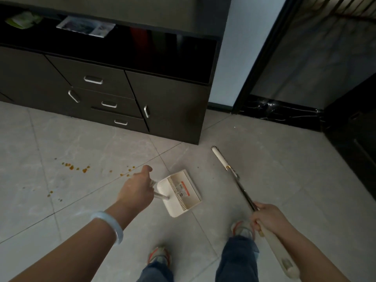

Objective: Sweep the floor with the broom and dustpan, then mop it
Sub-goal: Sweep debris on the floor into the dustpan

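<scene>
A cream dustpan (181, 192) stands on the grey tile floor (274, 169) in front of my feet, its comb teeth and a red-and-white label facing up. My left hand (136, 189) grips its metal handle just left of the pan. My right hand (266, 217) grips the broom's handle (244, 195), where the metal pole meets a cream grip. The narrow white broom head (220, 157) rests on the floor to the right of the dustpan, apart from it. Orange spots (81, 168) are scattered on the tiles to the left.
A dark cabinet (162, 102) with drawers and silver handles runs along the back, its corner close to the broom head. A black-framed doorway (284, 110) with a marble threshold lies at the right. My two shoes (159, 255) stand at the bottom.
</scene>
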Tool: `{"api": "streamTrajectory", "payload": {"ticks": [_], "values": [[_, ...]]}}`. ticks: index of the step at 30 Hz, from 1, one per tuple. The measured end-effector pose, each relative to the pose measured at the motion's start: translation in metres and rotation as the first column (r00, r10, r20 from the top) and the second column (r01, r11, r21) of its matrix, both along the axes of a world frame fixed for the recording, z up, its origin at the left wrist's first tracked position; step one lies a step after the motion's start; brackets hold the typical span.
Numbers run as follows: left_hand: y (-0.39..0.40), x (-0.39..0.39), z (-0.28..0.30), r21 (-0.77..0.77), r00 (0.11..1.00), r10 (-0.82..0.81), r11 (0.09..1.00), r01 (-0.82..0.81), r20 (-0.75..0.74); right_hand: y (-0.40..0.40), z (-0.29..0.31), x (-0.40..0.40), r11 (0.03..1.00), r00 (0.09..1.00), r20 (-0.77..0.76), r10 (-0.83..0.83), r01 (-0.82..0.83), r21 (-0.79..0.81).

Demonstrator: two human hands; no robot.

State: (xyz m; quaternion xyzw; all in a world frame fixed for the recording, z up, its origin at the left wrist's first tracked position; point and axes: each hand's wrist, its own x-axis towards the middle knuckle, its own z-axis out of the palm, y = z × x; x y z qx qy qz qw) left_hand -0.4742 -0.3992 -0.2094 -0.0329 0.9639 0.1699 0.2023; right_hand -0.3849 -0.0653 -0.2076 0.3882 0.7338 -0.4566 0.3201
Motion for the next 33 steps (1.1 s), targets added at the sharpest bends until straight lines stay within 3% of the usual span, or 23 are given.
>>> {"api": "streamTrajectory", "payload": {"ticks": [10,21,28,33], "values": [[0.155,-0.027,-0.006,-0.025,0.975,0.223,0.974,-0.223,-0.003,0.199,-0.046,-0.165,0.902,0.924,-0.058,0.378,-0.354,0.245],[0.216,-0.050,-0.015,-0.009,0.927,0.371,0.928,-0.371,-0.051,0.236,-0.111,-0.321,0.814,0.854,-0.020,0.520,-0.489,0.314],[0.213,-0.052,-0.016,-0.006,0.926,0.369,0.929,-0.370,-0.076,0.242,-0.144,-0.306,0.837,0.871,0.035,0.490,-0.481,0.261],[0.209,-0.057,-0.016,-0.001,0.925,0.377,0.926,-0.378,-0.052,0.268,-0.094,-0.256,0.806,0.824,0.098,0.558,-0.566,0.172]]}}
